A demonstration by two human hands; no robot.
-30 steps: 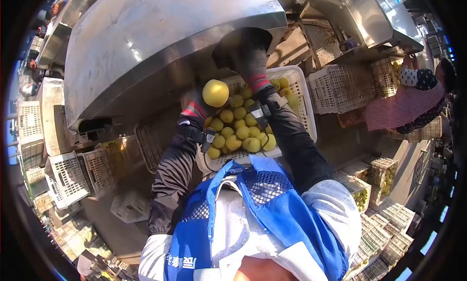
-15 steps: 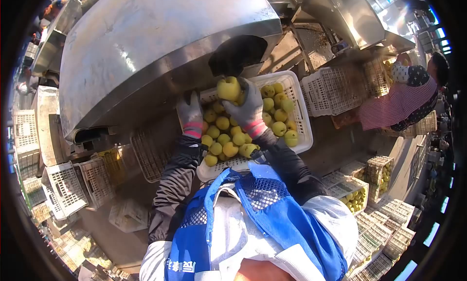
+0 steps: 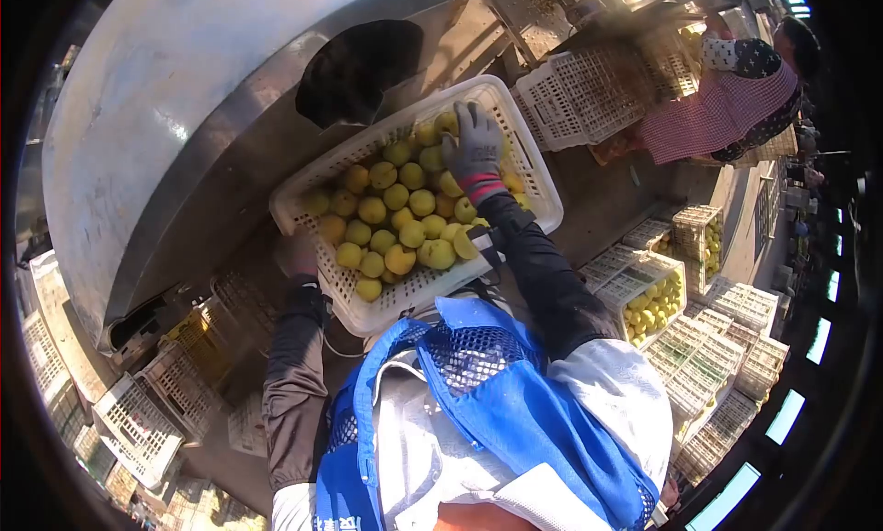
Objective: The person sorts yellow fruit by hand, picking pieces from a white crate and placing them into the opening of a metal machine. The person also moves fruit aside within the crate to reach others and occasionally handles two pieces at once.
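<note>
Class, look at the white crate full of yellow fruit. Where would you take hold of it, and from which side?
Probably at the rim of its two short ends, one hand coming from outside each. The crate is long and filled with fruit, so a two-sided hold keeps it level; the slotted walls give fingers purchase. The left hand is at one end.

Hard sunlight falls around us on a big steel machine housing (image 3: 166,99) — dark chute mouth (image 3: 359,67) open — and a grey floor (image 3: 607,200). White crates (image 3: 731,356) stack at our right; a person in a checked apron (image 3: 708,117) stands beyond.
</note>
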